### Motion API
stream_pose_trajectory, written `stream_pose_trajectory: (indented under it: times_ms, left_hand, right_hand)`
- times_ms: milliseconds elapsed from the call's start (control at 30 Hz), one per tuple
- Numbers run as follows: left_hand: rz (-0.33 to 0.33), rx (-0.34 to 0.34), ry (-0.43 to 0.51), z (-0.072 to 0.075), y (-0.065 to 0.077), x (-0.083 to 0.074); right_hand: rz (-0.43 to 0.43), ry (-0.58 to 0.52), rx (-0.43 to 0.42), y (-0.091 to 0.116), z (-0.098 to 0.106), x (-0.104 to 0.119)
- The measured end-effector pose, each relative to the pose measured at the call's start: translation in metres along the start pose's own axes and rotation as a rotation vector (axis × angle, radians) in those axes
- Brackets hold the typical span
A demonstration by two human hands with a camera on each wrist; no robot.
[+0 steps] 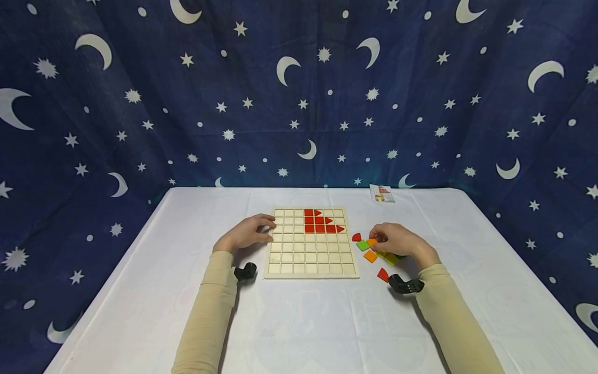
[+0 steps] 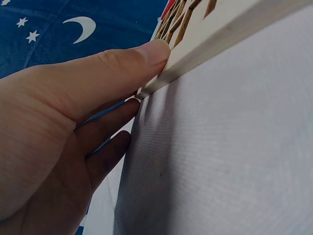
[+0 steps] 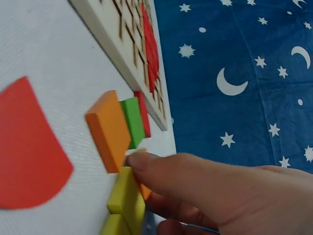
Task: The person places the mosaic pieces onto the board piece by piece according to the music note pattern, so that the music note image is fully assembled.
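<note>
Board (image 1: 310, 257) touching left hand (image 1: 245, 234), tiles (image 1: 370, 256) by right hand (image 1: 397, 240)

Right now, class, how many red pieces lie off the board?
2: one red piece just beyond the green piece; a second red piece beside the right wrist device. More may be hidden under the right hand.

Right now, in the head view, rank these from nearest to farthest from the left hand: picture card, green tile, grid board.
1. Grid board, immediately right of the left hand.
2. Green tile, just past the board's right edge.
3. Picture card, farther right and toward the back.
</note>
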State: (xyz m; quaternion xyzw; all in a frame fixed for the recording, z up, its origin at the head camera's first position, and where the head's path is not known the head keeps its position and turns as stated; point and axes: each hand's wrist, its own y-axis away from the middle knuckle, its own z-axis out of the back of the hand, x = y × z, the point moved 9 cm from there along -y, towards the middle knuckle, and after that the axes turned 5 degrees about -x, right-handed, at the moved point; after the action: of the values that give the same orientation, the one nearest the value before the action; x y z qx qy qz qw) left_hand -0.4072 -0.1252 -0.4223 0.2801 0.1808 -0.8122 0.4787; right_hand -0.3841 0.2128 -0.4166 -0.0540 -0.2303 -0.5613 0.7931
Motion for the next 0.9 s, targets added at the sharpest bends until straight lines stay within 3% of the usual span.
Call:
stream_pose_trajectory:
  times_ms: [567,700,900]
  left_hand:
    - [0.004,0.002,0.007,0.0,0.0,0.001]
    - [0.013,0.003,0.006,0.0,0.001,0.001]
    - [0.017,0.008,0.003,0.0,0.0,0.001]
  right_hand:
    - [-0.013,0.104,-0.073,-0.01,0.01,0.004]
    - [0.054,0.105,-0.097,-0.018,0.011,0.031]
    - [0.266,0.122,-0.089,-0.032,-0.006,0.094]
